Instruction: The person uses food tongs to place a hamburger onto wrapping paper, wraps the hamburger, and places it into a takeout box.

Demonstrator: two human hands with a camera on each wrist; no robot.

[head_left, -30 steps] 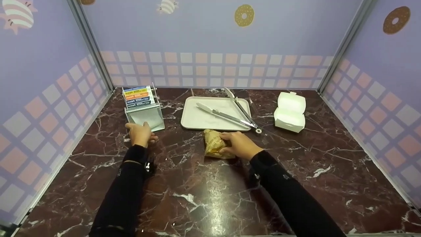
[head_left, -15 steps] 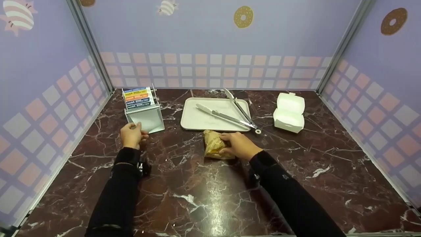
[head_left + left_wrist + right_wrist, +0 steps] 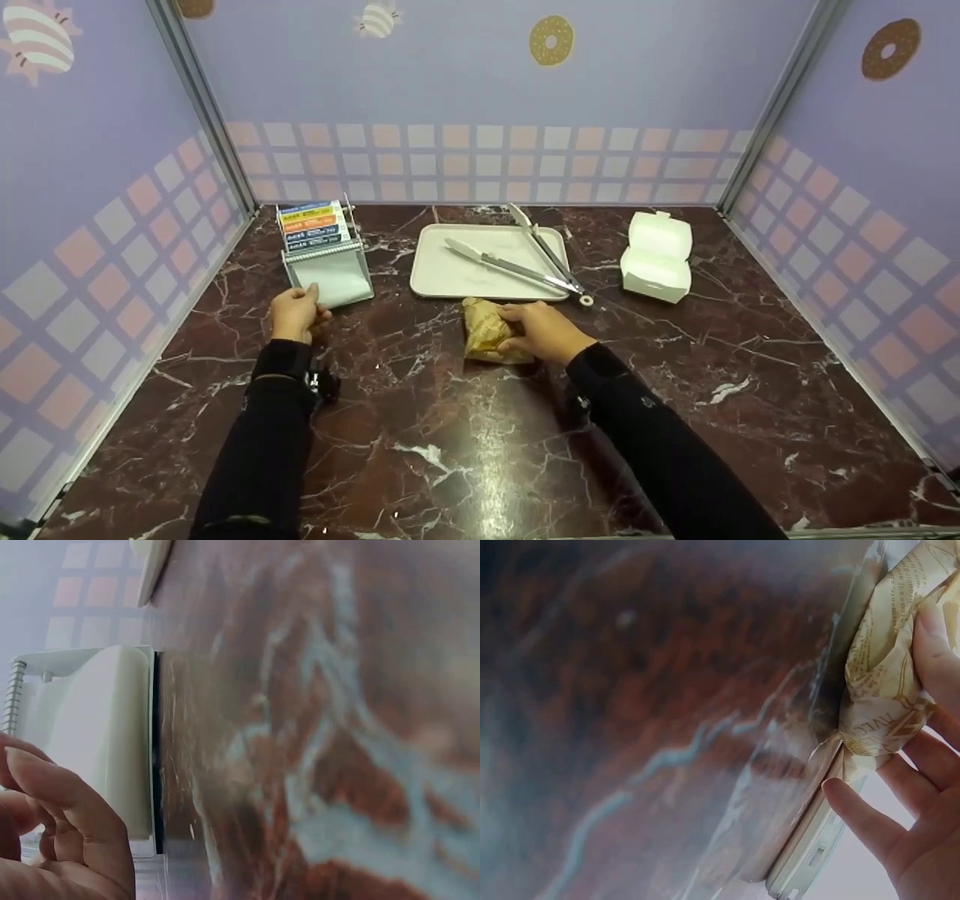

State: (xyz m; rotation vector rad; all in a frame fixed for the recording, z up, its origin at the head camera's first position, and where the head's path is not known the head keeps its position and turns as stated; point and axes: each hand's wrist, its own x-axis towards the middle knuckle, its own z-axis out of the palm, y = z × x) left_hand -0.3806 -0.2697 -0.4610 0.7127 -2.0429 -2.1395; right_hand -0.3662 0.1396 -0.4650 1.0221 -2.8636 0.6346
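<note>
My left hand is at the front left corner of a clear-sided holder, its fingers curled and the thumb close to the index finger. A stack with blue, yellow and orange bands sits in the holder's back. Its sloping front is a pale, curved sheet, partly behind my fingers in the left wrist view; I cannot tell whether they pinch it. With my right hand I grip the right side of a packet wrapped in printed yellow-brown paper, which lies on the marbled table.
Behind the packet is a cream tray with metal tongs spread across it, their hinge end past its front right corner. An opened white clamshell box stands at the right. Walls enclose the table's back and sides.
My left hand has drawn left and slightly toward me along the holder's front, its fingers curling in. My right hand and the packet have stayed in place.
</note>
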